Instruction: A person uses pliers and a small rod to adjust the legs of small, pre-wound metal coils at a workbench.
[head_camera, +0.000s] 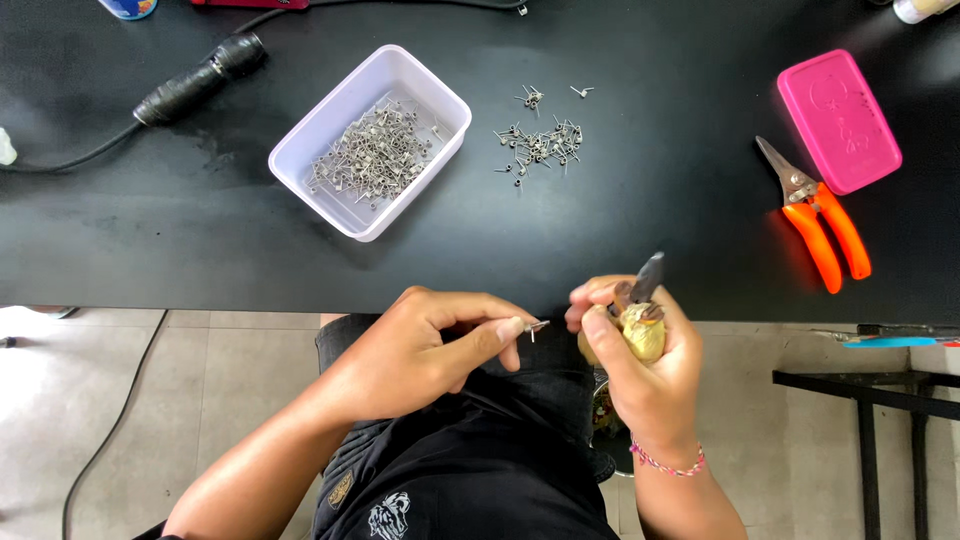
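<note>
A small metal pin (537, 326) is pinched between thumb and forefinger of the left hand (425, 350), just off the table (250, 250) edge. Yellow-handled pliers (642, 310) are gripped in the closed right hand (640, 360), close beside the pin. Farther off, a tub (300, 160) of pins, loose pins (540, 143), orange cutters (825, 225) and a pink lid (838, 120) are seen.

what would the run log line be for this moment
left hand: pinching small metal pin | right hand: gripping pliers | white tray: full of pins | loose pins: on black table
</note>
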